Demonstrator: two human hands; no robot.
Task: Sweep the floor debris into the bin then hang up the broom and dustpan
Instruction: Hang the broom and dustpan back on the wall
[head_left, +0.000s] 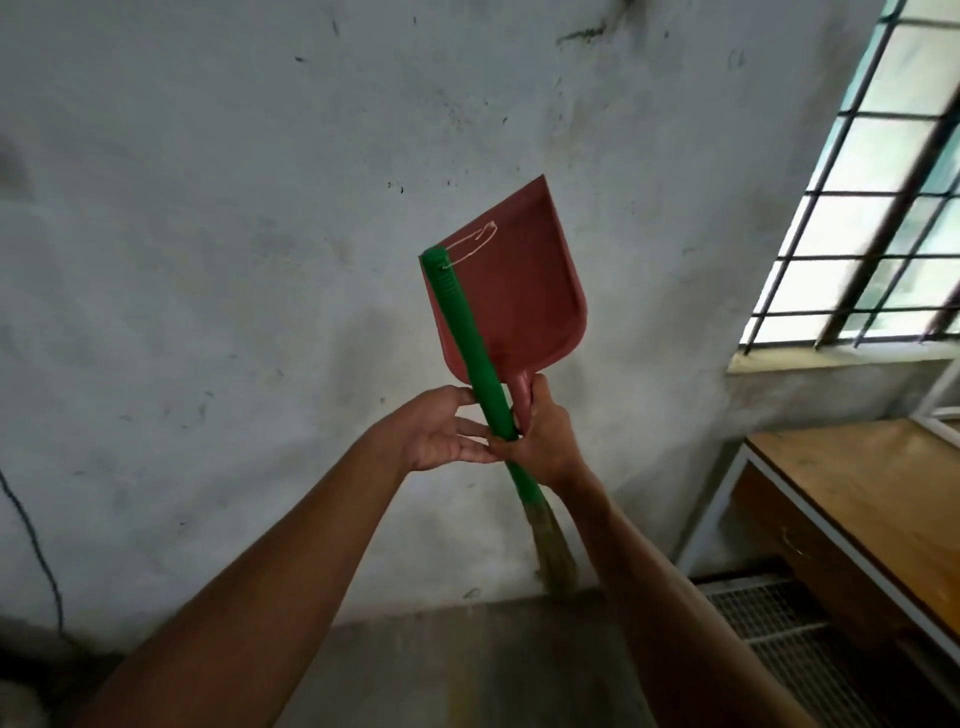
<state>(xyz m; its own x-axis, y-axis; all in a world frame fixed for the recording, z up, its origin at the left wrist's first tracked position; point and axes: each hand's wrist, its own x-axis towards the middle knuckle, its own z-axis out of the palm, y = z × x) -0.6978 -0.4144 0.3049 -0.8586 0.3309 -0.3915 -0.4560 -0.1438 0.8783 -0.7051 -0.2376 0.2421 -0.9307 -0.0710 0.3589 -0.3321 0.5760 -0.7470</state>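
The right hand is curled round 2 things at once: the neck of the red dustpan's handle and the green broom handle, clamped together in 1 fist. The left hand is slack and grips nothing, its fingers straight and its fingertips resting against the green handle just to the left of that fist.

Taking the stained white wall as the reference, both tools are raised in front of it, the red dustpan with its scoop upward and its flat back toward the camera. The broom crosses the pan's left edge at a slant, and its straw bristles hang down toward the foot of the wall. A thin loop of light string is tied through the top of the green handle and lies over the pan's back.

By the look of it the sweeping is done and this is the hanging stage: no debris shows on the strip of floor below the wall, and no bin is in view. Neither tool is hung yet. No nail or hook can be made out on the wall, so where the string loop should go cannot be told.

To the right of the wall stand a barred window and, beneath it, a wooden desk.
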